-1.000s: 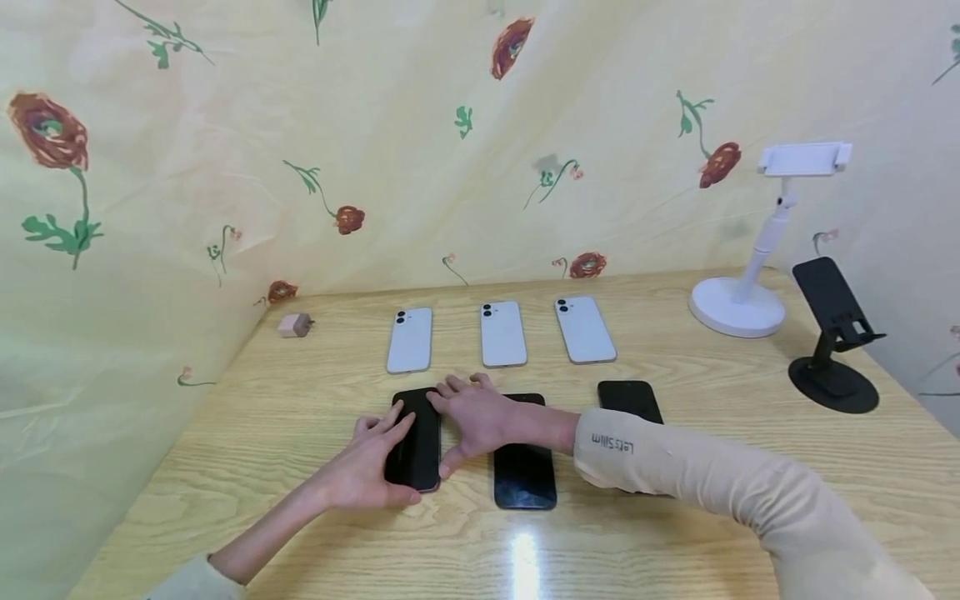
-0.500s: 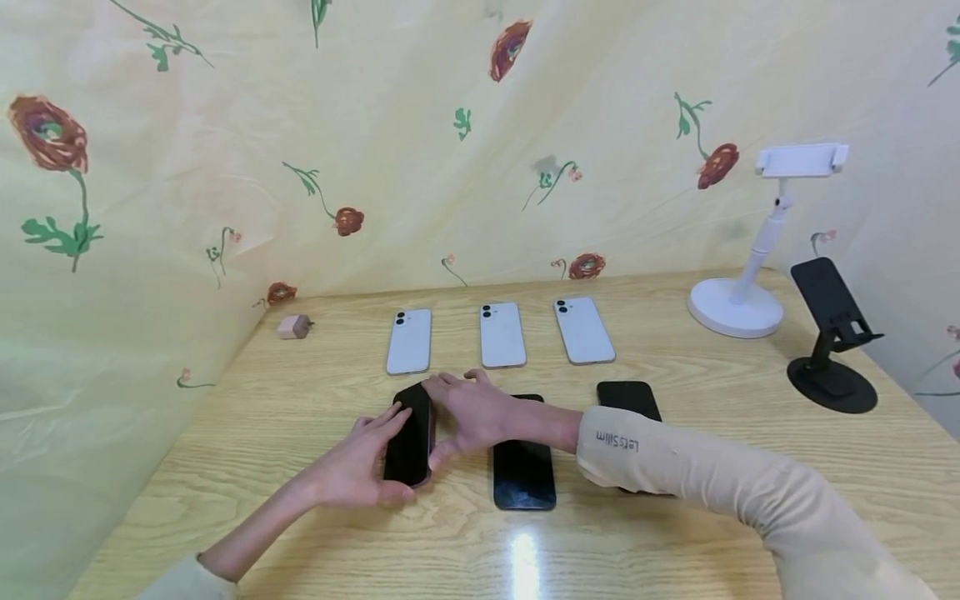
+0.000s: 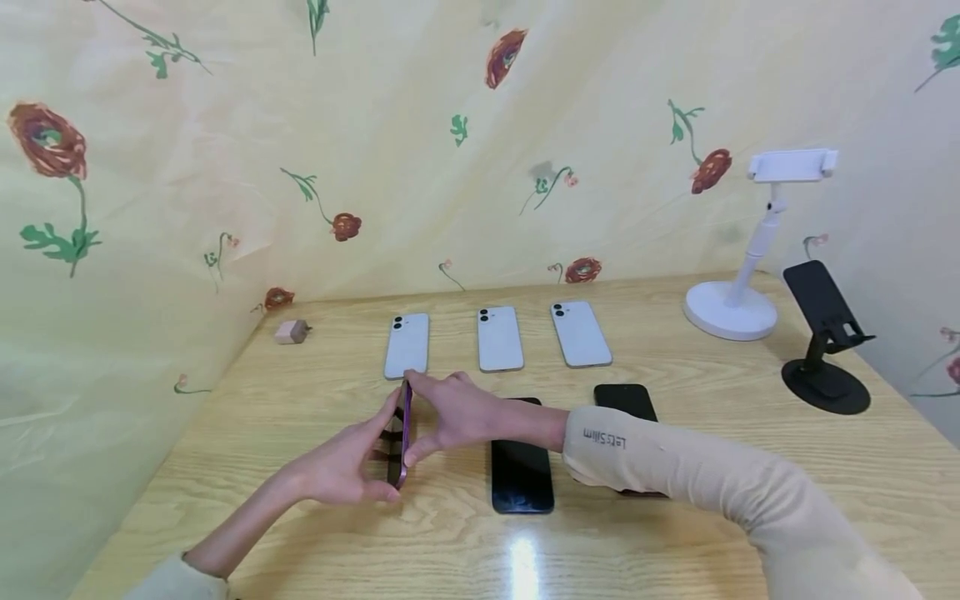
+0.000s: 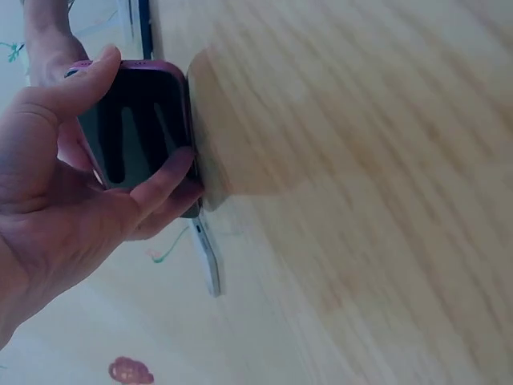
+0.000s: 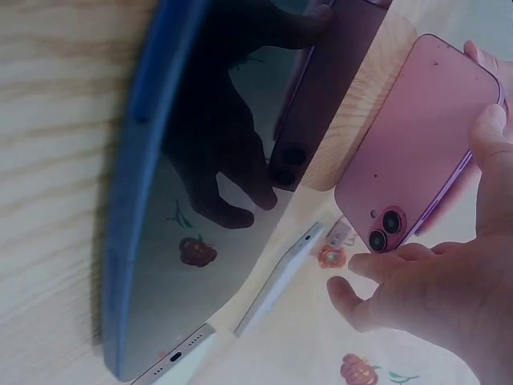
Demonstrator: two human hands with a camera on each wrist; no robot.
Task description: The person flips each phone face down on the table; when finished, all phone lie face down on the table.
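Note:
A pink phone point(image 3: 406, 433) stands tilted up on a long edge, its black screen point(image 4: 136, 120) facing left and its pink back with two lenses point(image 5: 425, 120) facing right. My left hand point(image 3: 337, 467) grips it from the left, thumb at the near end and fingers along the lower edge. From the right, my right hand point(image 3: 461, 412) pinches the raised edge, thumb near the close end and fingers at the far corner. Beside it a blue-edged phone point(image 3: 522, 479) lies screen up under my right forearm. Another dark phone point(image 3: 626, 400) is partly hidden by the sleeve.
Along the back lie three white phones, back up: left point(image 3: 407, 346), middle point(image 3: 500, 339) and right point(image 3: 581, 334). A small pink charger plug point(image 3: 292, 332) sits at the back left. At right stand a white phone stand point(image 3: 731, 310) and a black one point(image 3: 825, 387).
The pink phone has gone from lying flat, screen up, to tipped on its long edge, its right side raised. Both hands have shifted slightly left with it.

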